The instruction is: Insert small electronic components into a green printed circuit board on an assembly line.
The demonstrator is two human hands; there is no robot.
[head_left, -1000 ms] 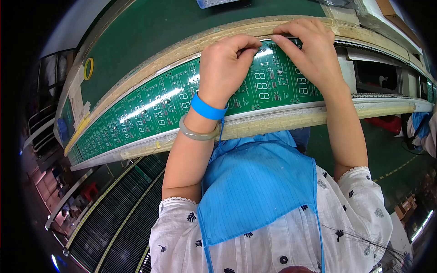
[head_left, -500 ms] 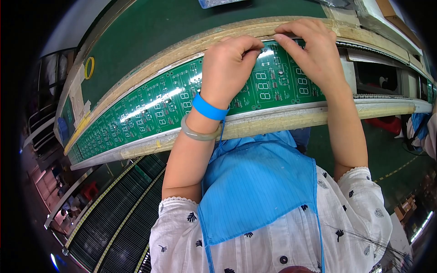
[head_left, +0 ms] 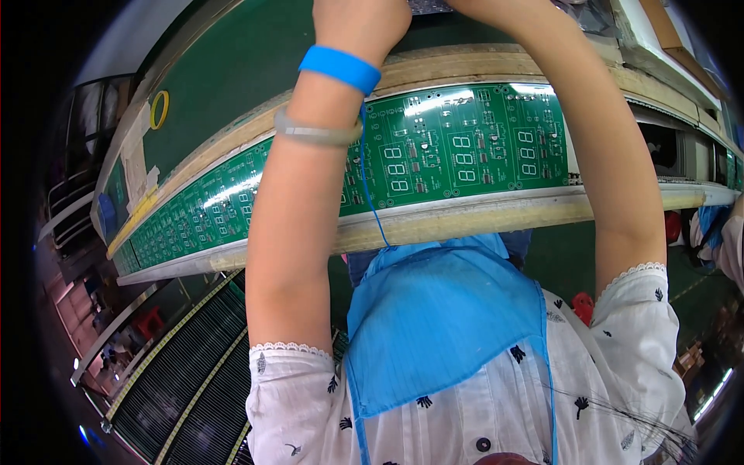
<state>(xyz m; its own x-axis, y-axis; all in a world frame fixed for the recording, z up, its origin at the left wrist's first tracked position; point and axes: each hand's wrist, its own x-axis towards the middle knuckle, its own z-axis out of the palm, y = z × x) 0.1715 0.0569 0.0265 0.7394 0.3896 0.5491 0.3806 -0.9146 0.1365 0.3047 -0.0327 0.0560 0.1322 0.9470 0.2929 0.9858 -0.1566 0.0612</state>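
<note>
Both arms reach far forward over a long row of green circuit boards (head_left: pixel 434 167). My left hand (head_left: pixel 363 22) is cut off by the top edge of the picture, and its fingers are out of sight. Likewise my right hand (head_left: pixel 496 9) shows only its wrist side, its fingers beyond the edge. Between the two hands lies the near edge of a shiny container or bag (head_left: pixel 428 7), its contents too small to make out. White digit outlines and small parts cover the boards. A blue wrist strap (head_left: pixel 341 68) and a pale bangle (head_left: pixel 319 132) are on my left arm.
A pale rail (head_left: pixel 465 217) borders the boards on the near side, and a wooden strip (head_left: pixel 473 66) on the far side. The green bench top (head_left: pixel 240 70) carries a yellow ring (head_left: pixel 160 110) at left. Black slotted racks (head_left: pixel 182 372) stand at lower left.
Both hands have left the far edge of the boards and moved forward to the shiny container. The boards sit slightly farther right in the picture.
</note>
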